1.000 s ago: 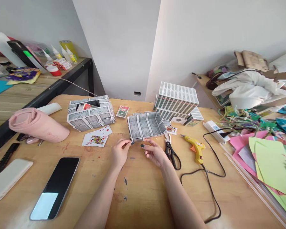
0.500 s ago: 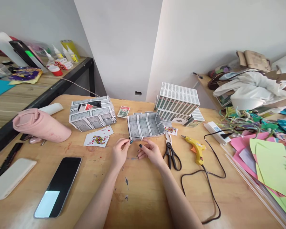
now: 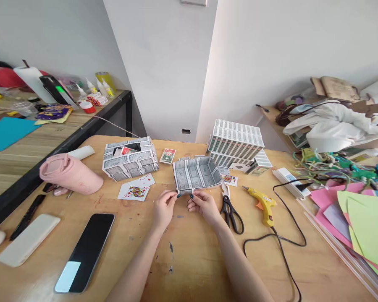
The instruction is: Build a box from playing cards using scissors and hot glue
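A shallow open box made of playing cards (image 3: 197, 173), grey patterned backs showing, sits on the table in front of me. My left hand (image 3: 164, 209) pinches its near edge by the left corner, thumb against finger. Just to the right, my right hand (image 3: 205, 206) has its thumb and index finger closed on the same edge, its other fingers curled beneath. Black-handled scissors (image 3: 229, 212) lie right of that hand, blades towards the box. Loose playing cards (image 3: 135, 191) rest face up to the left, and a card pack (image 3: 168, 155) lies behind.
A finished-looking card-covered box (image 3: 130, 161) stands at the back left, stacked card packs (image 3: 234, 140) at the back right. A yellow glue gun (image 3: 263, 204) trails a black cable to a power strip (image 3: 290, 183). A phone (image 3: 85, 251) and pink tumbler (image 3: 71, 174) are on the left.
My view has tilted up slightly, so everything sits lower in the picture. The right thumb has come down onto the box's near edge. The left hand keeps its pinch there.
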Tool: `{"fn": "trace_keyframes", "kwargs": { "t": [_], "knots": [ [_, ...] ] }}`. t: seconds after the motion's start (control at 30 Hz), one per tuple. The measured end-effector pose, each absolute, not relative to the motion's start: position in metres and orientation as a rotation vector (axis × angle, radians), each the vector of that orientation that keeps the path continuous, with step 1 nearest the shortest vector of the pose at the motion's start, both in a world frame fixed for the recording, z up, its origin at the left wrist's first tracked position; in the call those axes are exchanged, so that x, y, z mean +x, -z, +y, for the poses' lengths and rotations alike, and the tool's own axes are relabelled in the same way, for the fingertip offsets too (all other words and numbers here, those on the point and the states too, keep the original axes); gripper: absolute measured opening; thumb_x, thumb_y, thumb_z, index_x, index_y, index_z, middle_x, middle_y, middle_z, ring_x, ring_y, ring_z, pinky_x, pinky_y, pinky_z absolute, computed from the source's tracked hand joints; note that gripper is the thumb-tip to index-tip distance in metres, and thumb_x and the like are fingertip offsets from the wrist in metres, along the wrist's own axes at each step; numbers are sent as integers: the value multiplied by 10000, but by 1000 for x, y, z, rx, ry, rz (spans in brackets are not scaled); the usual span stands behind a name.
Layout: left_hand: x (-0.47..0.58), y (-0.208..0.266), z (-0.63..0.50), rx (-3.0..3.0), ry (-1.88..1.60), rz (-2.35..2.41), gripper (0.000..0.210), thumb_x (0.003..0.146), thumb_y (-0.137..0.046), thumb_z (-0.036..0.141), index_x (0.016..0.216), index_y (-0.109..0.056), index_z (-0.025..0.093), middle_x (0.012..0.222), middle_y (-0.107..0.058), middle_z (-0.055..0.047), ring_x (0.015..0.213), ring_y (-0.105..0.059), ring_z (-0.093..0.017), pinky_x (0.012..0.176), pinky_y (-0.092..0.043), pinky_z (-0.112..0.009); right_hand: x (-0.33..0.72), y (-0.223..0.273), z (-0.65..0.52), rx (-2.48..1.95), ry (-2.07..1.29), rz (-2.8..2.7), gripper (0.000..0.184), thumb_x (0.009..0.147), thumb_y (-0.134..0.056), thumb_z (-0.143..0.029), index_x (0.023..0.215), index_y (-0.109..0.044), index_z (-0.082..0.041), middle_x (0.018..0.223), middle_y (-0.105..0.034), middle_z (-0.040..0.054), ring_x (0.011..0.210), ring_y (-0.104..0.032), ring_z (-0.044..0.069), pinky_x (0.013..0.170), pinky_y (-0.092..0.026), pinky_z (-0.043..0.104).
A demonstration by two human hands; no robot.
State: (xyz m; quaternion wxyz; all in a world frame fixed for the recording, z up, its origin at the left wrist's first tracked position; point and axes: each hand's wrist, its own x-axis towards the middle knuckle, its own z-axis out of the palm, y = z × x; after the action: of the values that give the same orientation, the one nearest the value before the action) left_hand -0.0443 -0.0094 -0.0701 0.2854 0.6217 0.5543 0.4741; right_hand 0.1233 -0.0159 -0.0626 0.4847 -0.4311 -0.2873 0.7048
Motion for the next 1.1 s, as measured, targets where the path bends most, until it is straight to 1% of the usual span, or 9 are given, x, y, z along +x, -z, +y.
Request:
{"fn": "trace_keyframes", "kwargs": {
  "t": [0.2, 0.33, 0.5, 0.63, 0.73, 0.8, 0.9, 1.0, 1.1],
  "knots": [
    [-50, 76, -7, 1666, -1241, 1494, 159, 848, -522, 266, 794, -646, 182, 835, -651, -52, 790, -611, -169, 715, -479, -273, 122, 63, -20, -1046, -1789, -730, 523, 639, -770, -447, 1012, -551, -152, 674, -690, 38, 586, -691, 178, 579, -572, 308],
    [-51, 78, -8, 1689, -1209, 1463, 151, 854, -530, 268, 802, -646, 188, 841, -649, -45, 793, -616, -166, 719, -482, -268, 119, 66, -18, -1076, -1696, -763, 446, 653, -729, -504, 893, -562, -168, 635, -652, 4, 562, -667, 148, 557, -555, 275],
    [-49, 77, -10, 1718, -1198, 1429, 144, 860, -538, 272, 823, -649, 188, 851, -648, -45, 821, -618, -168, 772, -483, -287, 115, 69, -17, -1148, -1542, -836, 388, 683, -680, -509, 831, -557, -171, 671, -629, 12, 552, -633, 143, 554, -548, 300],
    [-47, 71, -12, 1745, -1202, 1382, 148, 865, -538, 264, 862, -666, 190, 876, -649, -47, 849, -612, -168, 783, -481, -292, 103, 68, -26, -1274, -1306, -878, 330, 663, -712, -404, 838, -527, -194, 717, -554, -12, 559, -553, 112, 518, -515, 256],
    [-47, 65, -15, 1804, -1260, 1289, 146, 861, -547, 239, 884, -685, 195, 889, -634, -47, 864, -599, -166, 791, -479, -300, 92, 66, -32, -1455, -961, -975, 327, 617, -743, -322, 808, -505, -204, 823, -484, 3, 591, -498, 101, 501, -507, 238],
    [-47, 61, -16, 1860, -1300, 1221, 150, 854, -551, 219, 894, -694, 199, 897, -612, -50, 865, -590, -166, 785, -484, -308, 88, 64, -35, -1530, -732, -1077, 312, 635, -724, -300, 828, -499, -200, 916, -453, 28, 613, -502, 99, 539, -536, 263],
    [-45, 56, -21, 1978, -1302, 1171, 177, 849, -538, 187, 940, -690, 199, 926, -583, -60, 882, -574, -172, 785, -489, -326, 90, 61, -36, -1536, -574, -1204, 296, 672, -690, -270, 878, -490, -197, 988, -438, 56, 686, -536, 119, 622, -561, 303],
    [-41, 45, -29, 2145, -1272, 1178, 233, 826, -539, 151, 1018, -662, 197, 968, -574, -71, 914, -550, -189, 807, -481, -356, 98, 55, -37, -1560, -423, -1323, 277, 685, -672, -260, 872, -475, -204, 968, -463, 61, 757, -530, 158, 687, -550, 350],
    [-34, 25, -36, 2284, -1292, 1159, 304, 803, -524, 100, 1069, -636, 193, 983, -576, -80, 935, -533, -207, 830, -466, -386, 106, 41, -41, -1579, -300, -1399, 320, 668, -674, -269, 892, -455, -204, 940, -474, 63, 818, -511, 192, 715, -530, 375]
  ]
}}
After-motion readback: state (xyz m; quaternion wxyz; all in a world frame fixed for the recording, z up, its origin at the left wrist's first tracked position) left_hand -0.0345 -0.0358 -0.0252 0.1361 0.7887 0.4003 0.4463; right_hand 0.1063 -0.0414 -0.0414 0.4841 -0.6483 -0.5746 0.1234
